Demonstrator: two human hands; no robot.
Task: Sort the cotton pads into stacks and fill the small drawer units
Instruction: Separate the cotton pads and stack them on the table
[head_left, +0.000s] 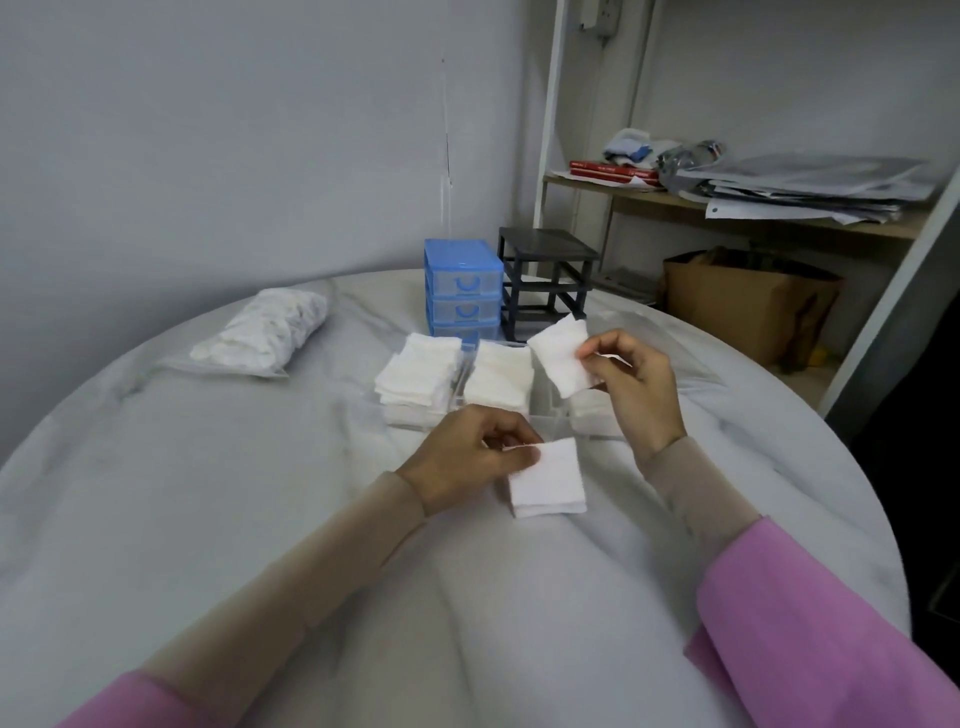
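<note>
Two hands are pinching square cotton pads over a round table (208, 519).

The left hand (467, 462) is gripping a small pad stack (548, 480) low; the right hand (631, 387) is holding a single pad (561, 356) above clear drawers (498, 382), with the blue drawer unit (462, 283) standing behind.

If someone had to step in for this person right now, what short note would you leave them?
Left hand: pinching a small stack of square pads low over the table.
Right hand: holding one square pad up in the air.
Done: sorted pad piles lie in front of the blue drawer unit.
Left: black drawer frame has no drawers in; bag of round pads untouched.
</note>
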